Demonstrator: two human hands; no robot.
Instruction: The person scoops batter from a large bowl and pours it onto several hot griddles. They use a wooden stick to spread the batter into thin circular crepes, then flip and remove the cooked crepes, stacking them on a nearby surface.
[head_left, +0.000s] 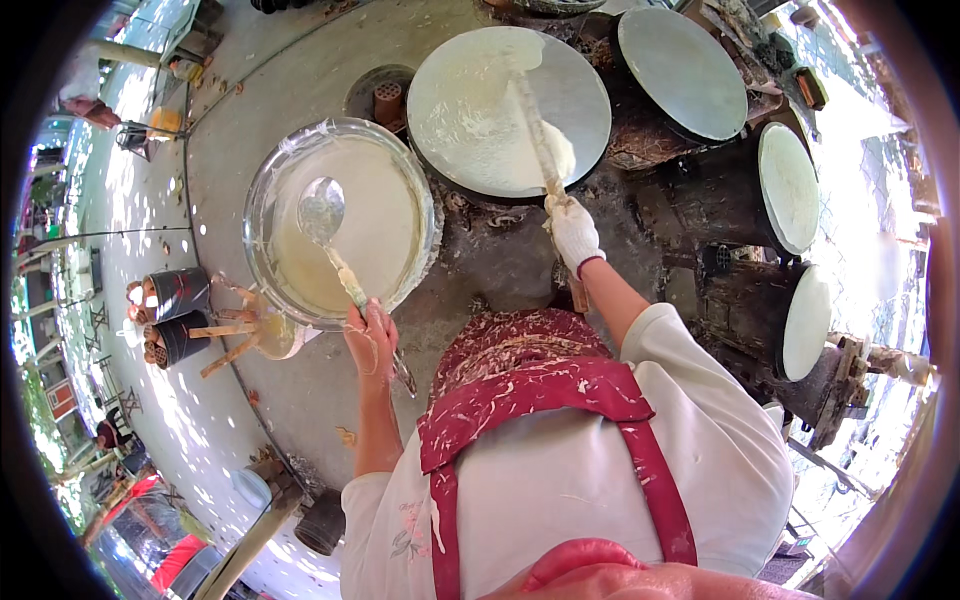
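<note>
My left hand (371, 341) is bare and closed around the handle of a metal ladle (322, 206). The ladle's bowl is over a wide metal basin (257, 247) of pale batter (375, 202), and batter coats its handle. My right hand (574, 231), in a white knit glove, grips a batter-coated wooden spreader (536, 131). That spreader lies across a large round griddle (465, 112) in front of me. A thin pale layer covers much of the griddle's left side. A thicker dollop of batter (559, 154) sits against the right of the spreader.
Several more round griddles stand on the right, including a far one (686, 75) and a side one (789, 187). A wooden stool (274, 330) is beside the basin. Black buckets (178, 292) with perforated briquettes stand at left, and a wooden post (251, 551) rises at lower left.
</note>
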